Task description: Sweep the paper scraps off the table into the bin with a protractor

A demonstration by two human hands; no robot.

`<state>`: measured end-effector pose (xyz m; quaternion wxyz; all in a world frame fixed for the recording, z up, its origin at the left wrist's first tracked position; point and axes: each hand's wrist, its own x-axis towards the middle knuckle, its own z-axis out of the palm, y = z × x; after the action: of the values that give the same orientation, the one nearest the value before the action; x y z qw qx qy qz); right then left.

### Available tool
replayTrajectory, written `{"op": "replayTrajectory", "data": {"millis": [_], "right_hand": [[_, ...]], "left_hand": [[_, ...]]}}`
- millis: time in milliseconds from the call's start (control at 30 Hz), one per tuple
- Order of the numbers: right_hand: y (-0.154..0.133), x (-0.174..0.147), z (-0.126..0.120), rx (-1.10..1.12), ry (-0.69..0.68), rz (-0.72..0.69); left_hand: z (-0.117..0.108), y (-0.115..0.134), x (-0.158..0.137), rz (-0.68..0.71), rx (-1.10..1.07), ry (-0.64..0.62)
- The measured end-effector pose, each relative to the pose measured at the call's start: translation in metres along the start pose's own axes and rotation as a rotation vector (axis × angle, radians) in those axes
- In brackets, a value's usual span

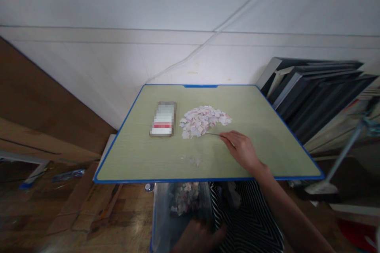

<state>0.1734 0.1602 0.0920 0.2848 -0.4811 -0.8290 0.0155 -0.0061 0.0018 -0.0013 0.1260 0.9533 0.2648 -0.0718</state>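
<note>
Near the front edge of the pile, my right hand (239, 146) is closed, pinching a thin, slender tool (212, 134) that looks like tweezers. Its tip points left and reaches the lower edge of a heap of small whitish paper-like pieces (204, 120), some with pink marks. The heap lies on a pale green table (133, 154) with a blue rim. Low in the view, my left hand (200, 235) is dark and blurred over a clear plastic bin (160, 209); its fingers are unclear. Inside the bin sit more small light and reddish pieces (187, 195).
A blurred-out phone (163, 119) lies left of the heap. Small clear scraps (192, 160) rest near the table's front edge. Dark flat panels (314, 95) lean at the right by a broom (323, 185). Flattened cardboard (83, 205) covers floor at left.
</note>
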Motion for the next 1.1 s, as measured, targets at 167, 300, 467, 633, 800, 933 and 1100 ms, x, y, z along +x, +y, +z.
{"op": "replayTrajectory", "data": {"millis": [167, 300, 467, 633, 800, 933, 1100], "right_hand": [[0.012, 0.008, 0.001, -0.102, -0.039, 0.024], [0.010, 0.006, -0.016, -0.163, -0.160, 0.057], [0.011, 0.010, -0.038, -0.189, -0.211, 0.047], [0.008, 0.021, -0.014, -0.128, -0.078, 0.007], [0.007, 0.025, -0.005, -0.182, -0.126, 0.004], [0.009, 0.022, -0.015, -0.190, -0.080, 0.015], [0.008, 0.017, -0.021, -0.175, -0.148, -0.006]], "left_hand": [[-0.002, 0.000, 0.000, 0.006, -0.010, -0.017], [-0.005, 0.000, -0.001, -0.006, -0.022, -0.016], [-0.007, 0.000, -0.002, -0.006, -0.031, -0.030], [-0.002, 0.001, 0.000, -0.012, -0.015, -0.019], [0.002, 0.001, -0.001, -0.013, -0.032, 0.018], [0.001, 0.001, -0.001, -0.021, -0.033, 0.023], [-0.002, 0.001, -0.001, -0.011, -0.018, 0.014]]}}
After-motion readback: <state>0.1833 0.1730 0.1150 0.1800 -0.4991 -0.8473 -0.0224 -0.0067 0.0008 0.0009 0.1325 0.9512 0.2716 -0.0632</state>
